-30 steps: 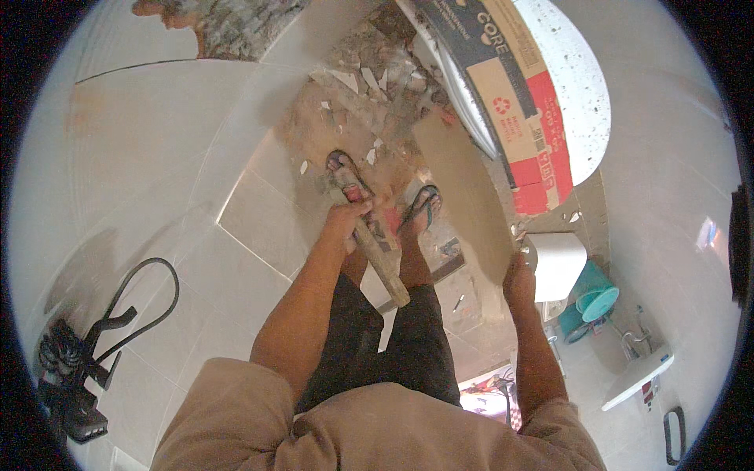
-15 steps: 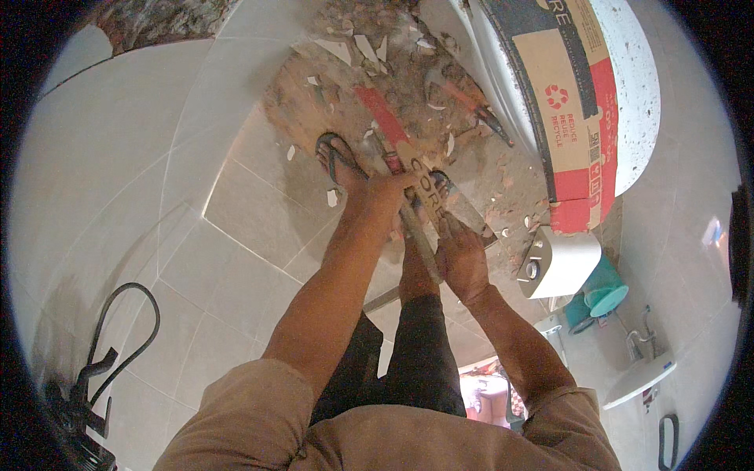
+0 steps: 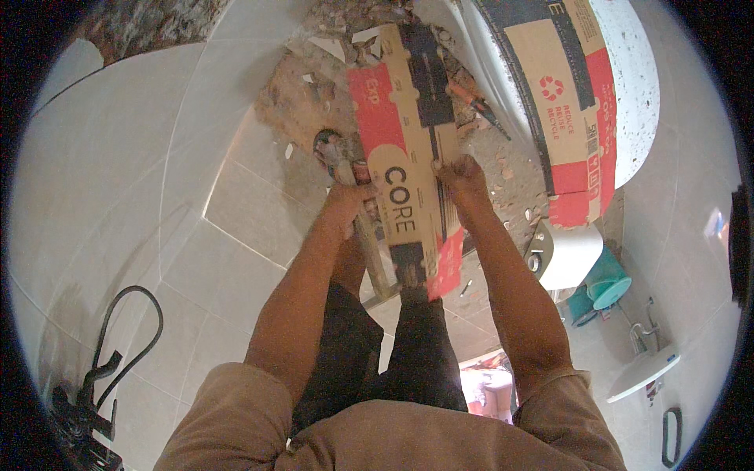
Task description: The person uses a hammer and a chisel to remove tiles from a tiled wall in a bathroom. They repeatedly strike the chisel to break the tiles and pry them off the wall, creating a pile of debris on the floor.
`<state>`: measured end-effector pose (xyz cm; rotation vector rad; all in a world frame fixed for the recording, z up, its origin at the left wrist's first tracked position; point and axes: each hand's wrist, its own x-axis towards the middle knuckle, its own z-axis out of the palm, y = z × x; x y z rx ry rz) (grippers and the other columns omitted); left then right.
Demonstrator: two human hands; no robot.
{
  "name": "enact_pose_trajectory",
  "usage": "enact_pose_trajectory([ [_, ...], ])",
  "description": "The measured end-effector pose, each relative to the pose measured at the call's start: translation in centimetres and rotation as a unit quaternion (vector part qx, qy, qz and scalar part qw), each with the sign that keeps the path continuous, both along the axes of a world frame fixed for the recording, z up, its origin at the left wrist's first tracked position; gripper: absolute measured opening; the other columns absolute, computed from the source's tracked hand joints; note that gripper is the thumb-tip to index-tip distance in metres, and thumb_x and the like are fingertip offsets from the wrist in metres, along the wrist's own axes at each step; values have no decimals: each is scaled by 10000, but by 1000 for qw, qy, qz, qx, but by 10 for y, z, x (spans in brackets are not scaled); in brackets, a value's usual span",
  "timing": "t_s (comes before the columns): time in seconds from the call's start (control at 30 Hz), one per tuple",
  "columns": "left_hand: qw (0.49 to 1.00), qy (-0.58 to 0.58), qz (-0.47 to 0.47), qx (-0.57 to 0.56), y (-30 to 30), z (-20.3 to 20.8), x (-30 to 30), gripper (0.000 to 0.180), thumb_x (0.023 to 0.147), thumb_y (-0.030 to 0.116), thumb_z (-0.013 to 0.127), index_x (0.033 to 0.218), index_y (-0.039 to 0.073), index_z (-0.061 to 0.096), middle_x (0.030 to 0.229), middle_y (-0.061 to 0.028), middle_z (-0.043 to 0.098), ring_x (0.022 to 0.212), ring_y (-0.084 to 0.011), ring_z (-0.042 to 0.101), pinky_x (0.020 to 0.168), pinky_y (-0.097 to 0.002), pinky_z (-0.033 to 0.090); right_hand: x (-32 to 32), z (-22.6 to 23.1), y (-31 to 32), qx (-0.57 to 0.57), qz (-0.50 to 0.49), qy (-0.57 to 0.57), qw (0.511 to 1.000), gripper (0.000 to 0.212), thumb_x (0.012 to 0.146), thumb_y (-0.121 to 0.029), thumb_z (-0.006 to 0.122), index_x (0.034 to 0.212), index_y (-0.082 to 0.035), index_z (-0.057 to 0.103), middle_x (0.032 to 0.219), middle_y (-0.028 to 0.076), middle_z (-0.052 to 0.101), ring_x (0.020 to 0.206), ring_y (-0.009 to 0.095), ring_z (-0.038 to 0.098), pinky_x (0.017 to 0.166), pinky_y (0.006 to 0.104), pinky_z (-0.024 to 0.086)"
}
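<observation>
A long piece of folded cardboard (image 3: 400, 169), tan with red and black printed areas, stretches in front of my legs. My left hand (image 3: 352, 206) is closed on its left edge, fingers partly hidden by the board. On the opposite edge, my right hand (image 3: 466, 187) grips the fold higher up, knuckles showing. Below the cardboard lies broken ground strewn with rubble (image 3: 302, 106) and white tile shards (image 3: 326, 49). A sandalled foot (image 3: 334, 145) stands just beyond my left hand.
A second cardboard sheet (image 3: 550, 118) covers part of a white rounded tub (image 3: 628, 94) at the right. A tool with a red handle (image 3: 475, 104) lies on the rubble. Nearby stand a white cylinder (image 3: 561, 255), teal buckets (image 3: 606, 284) and a washbasin (image 3: 644, 373). A black hose (image 3: 149, 294) loops at left.
The cardboard has turned from nearly edge-on to showing its broad printed face and opened wider. My left hand moved left and slightly down; my right hand moved up.
</observation>
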<state>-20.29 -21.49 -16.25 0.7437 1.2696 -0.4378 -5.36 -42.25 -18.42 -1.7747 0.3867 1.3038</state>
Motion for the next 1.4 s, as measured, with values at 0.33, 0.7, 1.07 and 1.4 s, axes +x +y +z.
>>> enact_pose_trajectory([
  [0.33, 980, 13, 194, -51, 33, 24, -28, 161, 946, 153, 712, 1066, 79, 634, 890, -44, 652, 674, -186, 610, 570, -349, 493, -22, 48, 94, 156, -44, -103, 981, 419, 900, -205, 757, 1249, -5, 640, 1106, 114, 725, 983, 200, 678, 895, 355, 535],
  [0.7, 928, -15, 353, 115, 15, 36, -59, 324, 876, -47, 712, 1130, 90, 564, 1022, -58, 635, 942, -233, 667, 808, -397, 574, -57, 98, 112, -10, 148, -237, 960, 345, 882, -212, 718, 1121, 36, 689, 1049, 214, 736, 1003, 354, 709, 869, 432, 529],
  [1.07, 915, -79, 360, 162, 48, 85, -68, 395, 861, -64, 707, 1198, 76, 555, 1106, -51, 621, 943, -200, 632, 809, -344, 530, -67, 180, 112, 40, 238, -223, 944, 272, 917, -56, 621, 1168, 37, 669, 1022, 176, 746, 953, 229, 720, 865, 343, 536],
  [1.4, 952, -15, -208, 225, 91, 171, -109, 546, 828, 77, 819, 1296, 7, 547, 1189, -109, 658, 1101, -238, 649, 953, -382, 537, -164, 172, 29, 78, 84, -91, 989, 341, 1001, -235, 653, 1244, 4, 632, 1207, 140, 702, 1056, 250, 699, 907, 397, 562],
])
